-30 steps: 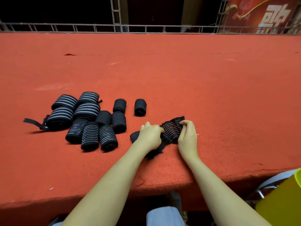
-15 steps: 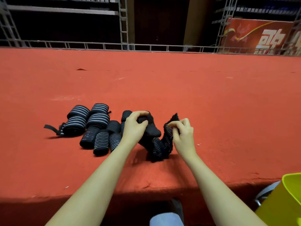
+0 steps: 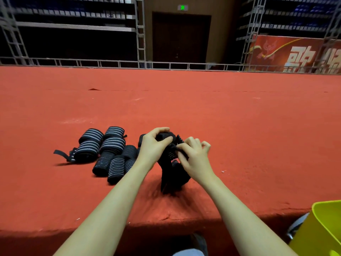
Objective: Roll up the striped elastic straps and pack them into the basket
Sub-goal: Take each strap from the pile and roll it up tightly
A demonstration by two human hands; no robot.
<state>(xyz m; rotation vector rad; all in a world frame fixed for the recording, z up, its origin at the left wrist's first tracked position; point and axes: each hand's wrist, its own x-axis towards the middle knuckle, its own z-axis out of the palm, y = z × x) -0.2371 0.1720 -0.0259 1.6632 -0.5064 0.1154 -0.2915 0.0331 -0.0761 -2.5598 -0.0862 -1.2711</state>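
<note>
A loose black strap with thin pale stripes (image 3: pixel 171 174) hangs from both hands above the red carpet. My left hand (image 3: pixel 154 145) grips its rolled upper end. My right hand (image 3: pixel 193 156) pinches the strap just to the right of that roll. The strap's free tail droops down to the carpet. To the left lies a pile of several rolled striped straps (image 3: pixel 108 154), one with a black tail sticking out to the left. The corner of a yellow-green basket (image 3: pixel 323 231) shows at the bottom right, below the platform edge.
The red carpeted platform (image 3: pixel 203 117) stretches far back to a metal railing (image 3: pixel 166 64). Its front edge runs just below my forearms. A grey chair part shows beside the basket. Scaffolding and a red banner stand behind.
Both hands have lifted the strap off the carpet and come together. The left hand now holds a rolled end, and the right hand has moved in close to it. The camera has tilted up.
</note>
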